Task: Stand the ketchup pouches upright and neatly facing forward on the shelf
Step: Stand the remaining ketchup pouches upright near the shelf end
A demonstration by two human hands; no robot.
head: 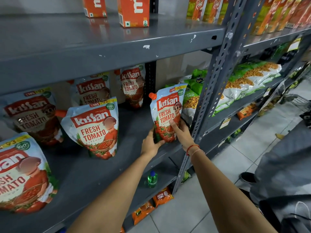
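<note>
Several red-and-white Kissan ketchup pouches stand on the grey middle shelf (134, 130). At the shelf's right front, one pouch (165, 108) stands upright, label forward, its orange spout at the upper left. My left hand (150, 144) grips its lower left corner and my right hand (181, 133) holds its lower right side, thumb on the label. Another pouch (94, 126) stands mid-shelf, one more (21, 175) at the near left. Three others (33, 115), (93, 90), (133, 84) stand further back in shadow.
A grey perforated upright (210, 91) stands just right of the held pouch. Green and white snack bags (242, 83) fill the neighbouring shelf. Orange cartons (133, 11) sit on the shelf above. A green bottle (152, 179) stands on the shelf below. Tiled floor lies at right.
</note>
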